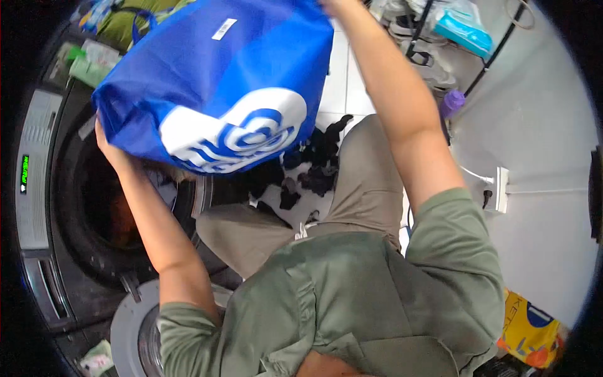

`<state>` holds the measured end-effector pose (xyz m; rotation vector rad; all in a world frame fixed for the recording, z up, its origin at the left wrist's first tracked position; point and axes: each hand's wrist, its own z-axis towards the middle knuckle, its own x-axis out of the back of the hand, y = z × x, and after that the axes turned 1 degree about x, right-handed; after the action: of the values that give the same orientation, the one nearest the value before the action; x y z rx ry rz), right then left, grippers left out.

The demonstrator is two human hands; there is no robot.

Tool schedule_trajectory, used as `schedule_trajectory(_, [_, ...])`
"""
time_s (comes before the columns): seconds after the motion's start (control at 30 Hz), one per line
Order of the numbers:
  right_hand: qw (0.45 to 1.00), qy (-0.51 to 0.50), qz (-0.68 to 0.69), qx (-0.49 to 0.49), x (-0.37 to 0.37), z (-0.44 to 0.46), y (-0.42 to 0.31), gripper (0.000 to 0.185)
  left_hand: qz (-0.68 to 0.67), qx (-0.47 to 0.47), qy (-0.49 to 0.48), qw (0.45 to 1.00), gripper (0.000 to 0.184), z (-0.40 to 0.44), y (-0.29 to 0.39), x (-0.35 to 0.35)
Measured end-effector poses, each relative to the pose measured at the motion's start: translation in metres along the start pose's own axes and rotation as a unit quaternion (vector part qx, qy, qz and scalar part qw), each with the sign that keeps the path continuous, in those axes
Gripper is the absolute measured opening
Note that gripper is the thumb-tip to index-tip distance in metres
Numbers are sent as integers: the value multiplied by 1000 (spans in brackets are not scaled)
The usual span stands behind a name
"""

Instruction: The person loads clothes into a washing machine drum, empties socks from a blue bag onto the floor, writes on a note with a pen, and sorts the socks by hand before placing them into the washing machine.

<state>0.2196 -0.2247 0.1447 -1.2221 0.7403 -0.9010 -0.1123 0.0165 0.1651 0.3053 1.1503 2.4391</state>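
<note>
Bag, big and blue, is up in front of you, lifted over the dark clothes on the floor, with its lower left corner by the washing machine and its round opening. Your left hand is at that corner, fingers mostly lost behind the fabric, so how tightly they close I can't tell. Your right hand is up at the far right edge, cut off by the top of the view; that grip can't be read either.

Watch that left corner! Slack fabric could slide off your fingers if the hold is shallow, and the bag would sag on that side. Swing it left and it might snag on the rim of the opening; drop it low and it could drag through the clothes or brush the machine's open door. It also hides much of what lies beyond it, so a blind reach could knock something.

Now the lie of it: the long axis runs aslant, from the low left corner up towards the upper right. The white print faces you, near the lower edge. Which way the mouth points, you can't tell from here.
</note>
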Motion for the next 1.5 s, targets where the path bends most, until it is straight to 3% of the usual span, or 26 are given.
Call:
schedule_trajectory(0.03, [979,-86,151,109,-22,9,20,41,-109,20,9,994,37,-10,2,-18])
schedule_trajectory(0.07, [982,-91,61,154,-35,-19,1,38,-212,51,17,976,40,-24,2,-39])
schedule_trajectory(0.1, [943,-261,199,56,-35,-67,-34,30,-132,-58,30,989,28,-38,7,-68])
schedule_trajectory(0.13, [934,-330,91,106,-60,-71,-19,49,-227,-36,16,973,31,-48,7,-86])
schedule_trajectory(0.2, [909,-340,-86,223,-63,-115,-26,78,-263,-35,-8,964,31,-65,14,-121])
schedule_trajectory(0.23, [886,-402,-64,222,-79,-121,-20,104,-270,-36,-23,962,31,-75,21,-136])
schedule_trajectory(0.27, [917,-347,-100,168,-74,-143,-30,112,-274,-32,-42,960,31,-86,26,-152])
schedule_trajectory(0.37, [971,-191,-29,143,-48,-159,-28,107,-308,-12,-117,944,32,-108,47,-181])
schedule_trajectory(0.43, [952,-136,184,205,-31,-166,-22,95,-337,0,-180,924,33,-120,64,-197])
schedule_trajectory(0.6, [950,59,156,266,51,-204,-27,54,-372,17,-384,845,35,-148,129,-238])
schedule_trajectory(0.67, [957,108,183,198,87,-250,-42,44,-383,13,-471,794,36,-162,160,-245])
schedule_trajectory(0.7, [964,167,79,191,106,-278,-54,39,-398,11,-514,760,37,-169,171,-244])
schedule_trajectory(0.73, [959,147,160,180,127,-304,-63,37,-432,9,-554,712,37,-176,178,-241])
schedule_trajectory(0.77, [959,193,129,165,147,-338,-73,37,-518,4,-597,612,40,-181,180,-240])
schedule_trajectory(0.83, [940,311,38,132,176,-423,-89,36,-491,-58,-647,580,48,-176,186,-227])
schedule_trajectory(0.87, [920,378,1,106,191,-467,-93,35,-440,-105,-685,571,53,-167,180,-224])
schedule_trajectory(0.93, [853,515,-73,39,212,-561,-96,34,-438,-54,-720,535,45,-157,164,-233])
schedule_trajectory(1.03, [691,693,-182,-96,230,-701,-87,33,-353,-42,-727,588,40,-142,125,-257])
schedule_trajectory(1.1, [567,758,-250,-202,237,-793,-75,33,-271,2,-746,608,38,-126,89,-271])
schedule_trajectory(1.17, [420,776,-339,-326,229,-869,-68,33,-199,87,-750,625,39,-112,45,-281])
schedule_trajectory(1.23, [328,773,-371,-396,222,-914,-64,33,-122,135,-736,652,40,-96,3,-284])
schedule_trajectory(1.33, [250,755,-396,-459,221,-957,-57,33,-35,174,-700,692,42,-78,-61,-279])
schedule_trajectory(1.4, [217,728,-436,-482,235,-968,-47,34,19,239,-624,743,42,-67,-102,-268])
schedule_trajectory(1.5, [143,686,-524,-484,269,-910,-26,40,67,282,-548,785,42,-70,-131,-233])
